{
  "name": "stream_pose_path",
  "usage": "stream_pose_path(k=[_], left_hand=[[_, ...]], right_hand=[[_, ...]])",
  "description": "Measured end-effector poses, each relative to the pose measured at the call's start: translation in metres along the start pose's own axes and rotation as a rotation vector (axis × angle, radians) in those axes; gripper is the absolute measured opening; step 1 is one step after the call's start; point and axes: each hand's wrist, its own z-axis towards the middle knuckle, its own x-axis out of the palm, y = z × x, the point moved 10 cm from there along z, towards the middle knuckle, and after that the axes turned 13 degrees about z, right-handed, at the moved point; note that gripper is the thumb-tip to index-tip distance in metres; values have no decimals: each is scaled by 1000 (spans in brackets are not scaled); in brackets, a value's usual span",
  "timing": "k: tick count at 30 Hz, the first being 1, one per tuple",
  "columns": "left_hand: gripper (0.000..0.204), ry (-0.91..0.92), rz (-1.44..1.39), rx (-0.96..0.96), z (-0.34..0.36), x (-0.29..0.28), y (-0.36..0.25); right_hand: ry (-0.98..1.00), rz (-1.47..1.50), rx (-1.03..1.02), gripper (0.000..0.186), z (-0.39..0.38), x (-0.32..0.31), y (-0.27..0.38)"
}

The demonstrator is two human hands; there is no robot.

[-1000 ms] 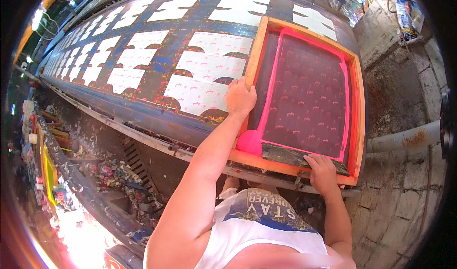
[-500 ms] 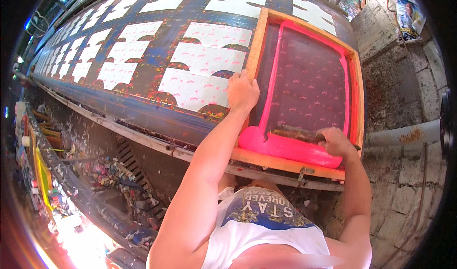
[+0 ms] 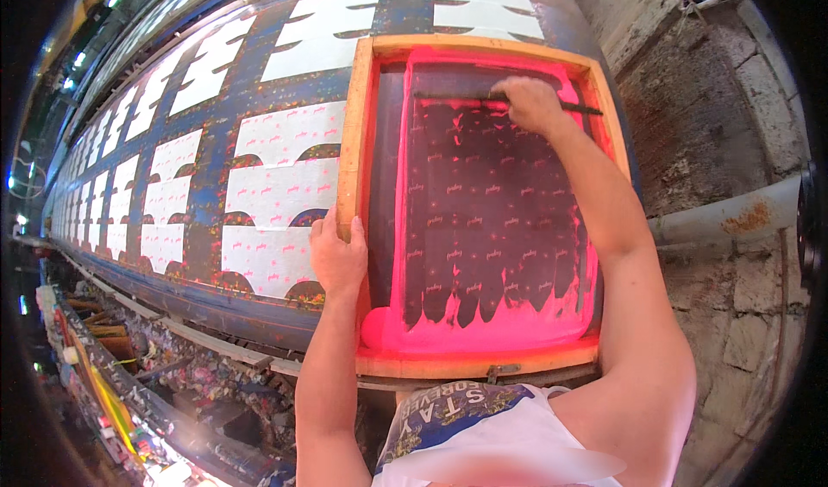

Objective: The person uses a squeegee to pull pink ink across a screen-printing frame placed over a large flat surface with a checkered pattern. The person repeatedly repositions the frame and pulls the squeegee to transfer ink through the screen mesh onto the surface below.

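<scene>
A slim, dark, straight squeegee [image 3: 470, 98] sits at the mesh's [image 3: 492, 254] far end, long axis left to right; the right hand's [image 3: 528, 105] grip is closed on it, the left hand's [image 3: 338, 258] curled round the wooden frame [image 3: 474, 363]; glossy pink ink [image 3: 483, 333] forms jagged tongues nearside; the right forearm [image 3: 608, 202] hides some frame; scalloped white sheets [image 3: 283, 185] lie leftward.

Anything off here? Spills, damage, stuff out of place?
Mixed scraps lie strewn beside the long table, like uncleared litter. The grey pipe has a rusty brown patch, perhaps corrosion. Pink ink has a ragged edge on the screen, but I see no spill outside the wooden frame.
</scene>
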Motion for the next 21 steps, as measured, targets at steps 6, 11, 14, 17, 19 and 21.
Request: stream_pose_path(k=[6, 11, 14, 17, 19, 21], left_hand=[[49, -32, -16, 44, 0, -2, -2], [48, 22, -35, -4, 2, 2, 1], [46, 42, -33, -15, 3, 1, 0], [46, 31, 10, 4, 4, -1, -1], [47, 19, 23, 20, 4, -2, -1], [49, 23, 15, 25, 2, -1, 0]], right_hand=[[-41, 24, -2, 46, 48, 12, -27], [125, 25, -44, 37, 34, 14, -15], [102, 49, -56, 40, 3, 13, 7], [150, 35, -47, 36, -40, 18, 32], [142, 54, -54, 33, -78, 18, 54], [148, 66, -58, 30, -117, 19, 79]])
